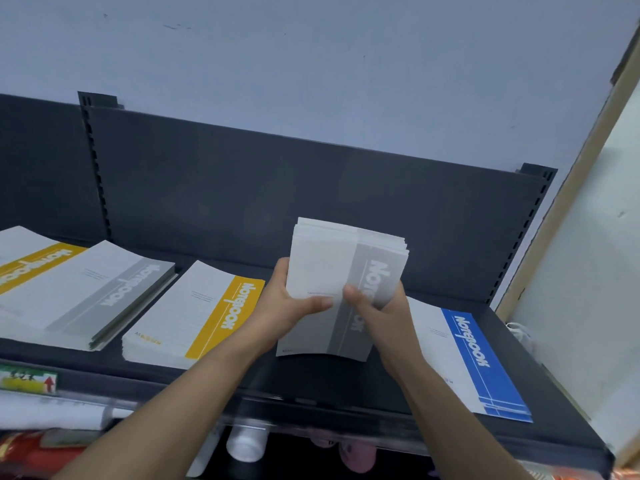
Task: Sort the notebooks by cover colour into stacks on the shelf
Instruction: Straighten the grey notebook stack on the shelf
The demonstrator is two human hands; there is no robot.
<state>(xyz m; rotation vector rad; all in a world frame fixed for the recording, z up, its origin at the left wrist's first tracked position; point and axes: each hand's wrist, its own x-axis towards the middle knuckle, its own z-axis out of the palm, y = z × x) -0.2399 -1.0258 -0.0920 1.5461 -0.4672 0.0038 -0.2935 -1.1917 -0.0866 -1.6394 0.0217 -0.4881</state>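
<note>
Bundle of white paper notebooks with grey spine bands (346, 289), tilted over the middle of the black metal shelf (329, 382), contact of lower edge with shelf not determinable. Clamped at left edge by left grip (287, 306) and at right edge by right grip (377, 306), thumbs on front cover. Just left: flat yellow-banded white notebook stack (194, 317), then grey-banded stack (93, 296); just right, flat on shelf: blue-banded white notebook (474, 351).

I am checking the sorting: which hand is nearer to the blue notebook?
Right. The right hand grips the grey bundle just left of the blue notebook; the left hand grips the bundle's far side, farther left.
</note>
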